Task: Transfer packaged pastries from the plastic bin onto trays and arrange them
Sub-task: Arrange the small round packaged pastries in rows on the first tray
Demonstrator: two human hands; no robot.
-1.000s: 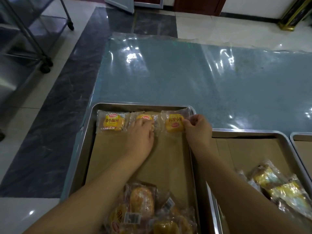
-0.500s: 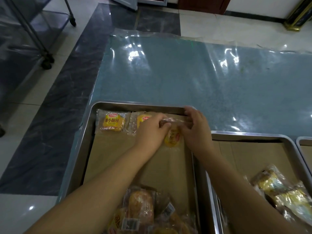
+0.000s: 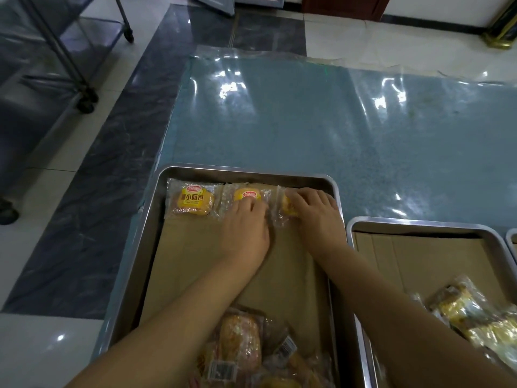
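Observation:
A steel tray (image 3: 246,170) lined with brown paper holds a row of three yellow packaged pastries along its far edge. The first packet (image 3: 193,200) lies free at the left. My left hand (image 3: 246,233) rests flat with its fingertips on the middle packet (image 3: 246,194). My right hand (image 3: 316,217) covers and grips the third packet (image 3: 285,208) at the row's right end, so most of it is hidden. A loose pile of packaged pastries (image 3: 240,340) sits at the tray's near end, between my forearms.
A second lined tray (image 3: 419,221) stands to the right with several packets (image 3: 470,312) at its near side. A third tray's rim (image 3: 512,236) shows at the far right. The table (image 3: 307,121) has a plastic-covered blue top. A wheeled metal rack (image 3: 70,51) stands on the floor at left.
Half a second ago both hands held the third packet slightly raised. Now it lies in the row, my left hand has shifted left onto the middle packet, and my right hand stays on the third.

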